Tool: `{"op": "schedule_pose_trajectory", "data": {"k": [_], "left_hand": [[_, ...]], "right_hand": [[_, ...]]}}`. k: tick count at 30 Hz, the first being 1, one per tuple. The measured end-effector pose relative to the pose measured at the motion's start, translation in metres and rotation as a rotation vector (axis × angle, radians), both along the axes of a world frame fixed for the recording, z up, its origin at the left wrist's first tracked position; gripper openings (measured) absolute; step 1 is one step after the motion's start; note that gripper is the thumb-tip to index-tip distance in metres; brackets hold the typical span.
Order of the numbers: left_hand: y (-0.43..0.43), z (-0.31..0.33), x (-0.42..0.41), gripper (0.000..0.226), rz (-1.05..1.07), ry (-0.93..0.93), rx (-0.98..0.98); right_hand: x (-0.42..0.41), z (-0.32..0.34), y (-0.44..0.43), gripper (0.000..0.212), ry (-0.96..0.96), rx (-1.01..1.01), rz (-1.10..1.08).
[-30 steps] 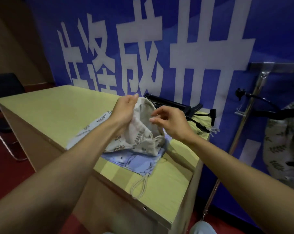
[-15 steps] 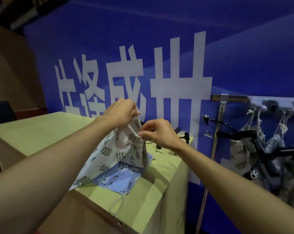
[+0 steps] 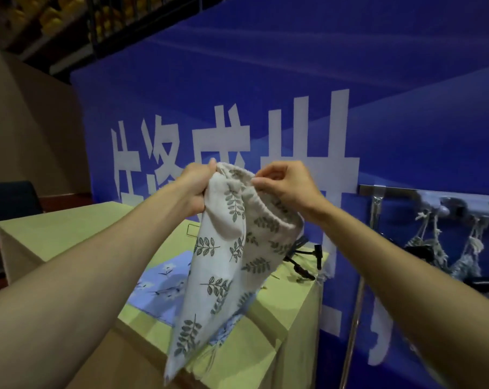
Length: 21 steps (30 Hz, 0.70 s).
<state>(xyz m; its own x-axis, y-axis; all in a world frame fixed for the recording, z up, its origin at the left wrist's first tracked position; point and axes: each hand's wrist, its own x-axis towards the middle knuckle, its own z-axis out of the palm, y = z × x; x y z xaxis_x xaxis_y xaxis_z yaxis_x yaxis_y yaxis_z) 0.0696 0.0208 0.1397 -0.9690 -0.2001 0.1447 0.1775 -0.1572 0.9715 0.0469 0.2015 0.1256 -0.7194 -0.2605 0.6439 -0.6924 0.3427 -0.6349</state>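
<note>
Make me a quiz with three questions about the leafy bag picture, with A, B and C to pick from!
1. Where does the blue flowered cloth lie?
A. on the table
B. on the floor
C. over a chair

2. What colour are the leaves printed on the leafy bag?
A. red
B. grey-green
C. yellow

3. What holds the leafy bag's top?
A. no grip, it lies flat
B. one grip only
C. the left grip and the right grip together

Answers:
1 A, the blue cloth is spread on the tabletop behind the bag.
2 B, the sprigs are dull grey-green on pale fabric.
3 C, the fingers of both grips curl on the gathered top hem, and the bag hangs down from them.
</note>
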Motion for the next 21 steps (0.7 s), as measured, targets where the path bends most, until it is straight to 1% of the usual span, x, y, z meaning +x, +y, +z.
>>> {"op": "schedule_pose_trajectory", "data": {"k": [2, 3, 5, 6, 8, 10, 13, 17, 19, 21], "left_hand": [[0.005, 0.012, 0.003, 0.032, -0.095, 0.007, -0.01], [0.013, 0.017, 0.005, 0.034, -0.13, 0.024, -0.046], [0.032, 0.023, 0.007, 0.038, -0.177, 0.056, -0.112], [0.042, 0.024, 0.01, 0.038, -0.21, 0.067, -0.149], [0.063, 0.024, 0.019, 0.034, -0.344, 0.056, -0.228], [0.081, 0.022, 0.025, 0.032, -0.499, 0.032, -0.336], [0.111, 0.014, 0.029, 0.033, -0.619, 0.031, -0.517], [0.166, -0.005, 0.027, 0.024, -0.618, 0.126, -0.515], [0.186, -0.016, 0.023, 0.022, -0.587, 0.16, -0.5], [0.198, -0.025, 0.022, 0.021, -0.583, 0.168, -0.464]], "right_hand": [[0.007, 0.022, 0.017, 0.01, 0.111, 0.08, -0.075], [0.012, 0.032, 0.028, 0.011, 0.156, 0.128, -0.101], [0.022, 0.046, 0.048, 0.014, 0.203, 0.239, -0.126], [0.028, 0.051, 0.059, 0.015, 0.222, 0.318, -0.146], [0.04, 0.06, 0.085, 0.016, 0.253, 0.503, -0.208], [0.051, 0.067, 0.115, 0.014, 0.232, 0.624, -0.256], [0.063, 0.074, 0.159, 0.006, 0.142, 0.695, -0.286], [0.08, 0.074, 0.204, 0.008, 0.044, 0.802, -0.325], [0.086, 0.074, 0.219, 0.016, -0.001, 0.846, -0.355], [0.091, 0.073, 0.229, 0.027, -0.036, 0.874, -0.38]]}}
